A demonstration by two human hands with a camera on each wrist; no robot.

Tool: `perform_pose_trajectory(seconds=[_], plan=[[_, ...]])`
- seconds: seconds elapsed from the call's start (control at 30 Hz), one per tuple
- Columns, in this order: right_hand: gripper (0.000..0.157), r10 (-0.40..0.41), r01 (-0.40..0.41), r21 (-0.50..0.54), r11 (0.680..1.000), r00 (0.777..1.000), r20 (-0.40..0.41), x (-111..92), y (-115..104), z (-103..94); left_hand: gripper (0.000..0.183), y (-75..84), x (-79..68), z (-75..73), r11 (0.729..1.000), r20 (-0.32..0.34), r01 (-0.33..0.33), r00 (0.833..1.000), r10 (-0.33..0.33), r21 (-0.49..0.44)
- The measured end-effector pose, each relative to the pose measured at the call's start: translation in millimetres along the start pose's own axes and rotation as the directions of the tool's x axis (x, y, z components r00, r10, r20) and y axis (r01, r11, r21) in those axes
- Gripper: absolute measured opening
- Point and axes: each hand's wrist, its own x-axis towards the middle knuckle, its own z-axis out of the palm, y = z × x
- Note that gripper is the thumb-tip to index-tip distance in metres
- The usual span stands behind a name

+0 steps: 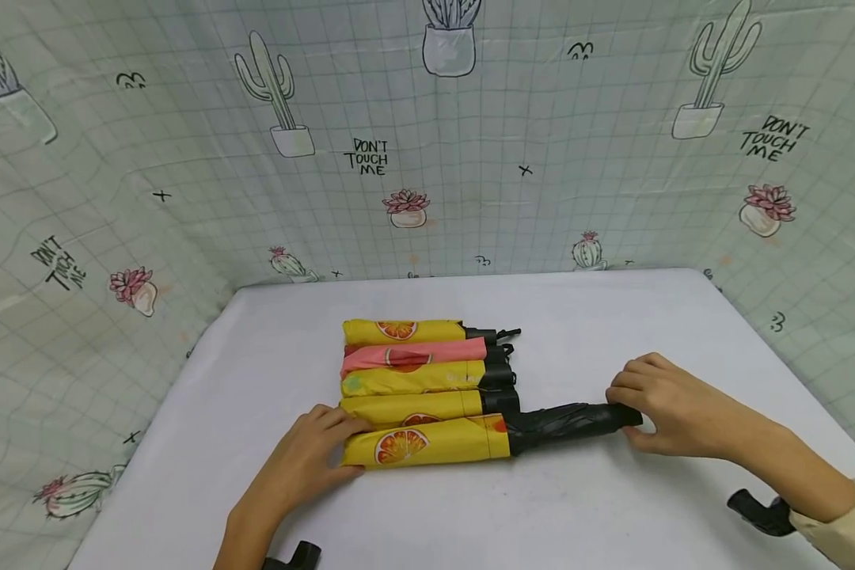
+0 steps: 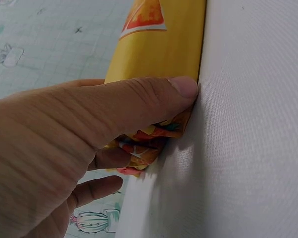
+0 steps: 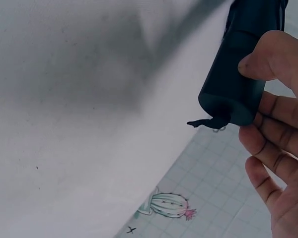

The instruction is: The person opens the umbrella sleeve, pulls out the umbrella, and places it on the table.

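Observation:
Closest to me on the table lies a yellow umbrella sleeve printed with orange slices. A folded black umbrella sticks out of its right end, partly inside it. My left hand pinches the sleeve's left end, thumb on the near side; in the left wrist view that yellow sleeve end is crumpled below the thumb. At the other end my right hand grips the umbrella's black handle, which has a short strap. Behind lie several sleeved umbrellas side by side, including a yellow one and a pink one.
The white table ends at the back against a cactus-print cloth, which also hangs at both sides. Black wrist-camera mounts show below the wrists.

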Motion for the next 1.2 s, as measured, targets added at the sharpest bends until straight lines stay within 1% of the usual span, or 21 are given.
perform_pose_trajectory(seconds=[0.17, 0.27, 0.4, 0.67, 0.93, 1.2], plan=[[0.035, 0.006, -0.006, -0.011, 1.0, 1.0, -0.014, -1, 2, -6.4, 0.051, -0.4, 1.3, -0.7, 1.0, -0.007, -0.009, 1.0, 0.009, -0.003], [0.035, 0.007, -0.007, -0.022, 1.0, 1.0, -0.004, -3, 4, -8.7, 0.051, 0.2, 1.7, -0.9, 1.0, -0.012, -0.008, 1.0, 0.008, -0.006], [0.035, 0.003, -0.003, -0.026, 1.0, 1.0, 0.007, -7, 6, -8.6, 0.051, 1.5, 1.1, -0.6, 1.0, -0.004, -0.01, 1.0, 0.01, -0.012], [0.034, -0.002, 0.001, -0.023, 1.0, 1.0, -0.009, -13, 11, -9.1, 0.05, 0.7, 1.0, -0.8, 1.0, -0.01, -0.006, 1.0, 0.006, -0.004], [0.033, -0.008, 0.008, -0.022, 1.0, 1.0, 0.008, -16, 15, -11.3, 0.05, 0.2, -2.2, -1.3, 1.0, -0.01, -0.01, 1.0, 0.01, -0.018], [0.035, 0.018, -0.016, -0.045, 0.999, 0.999, 0.03, -23, 19, -14.4, 0.051, -0.8, -2.2, -0.9, 1.0, -0.029, -0.022, 0.999, 0.022, -0.012]])
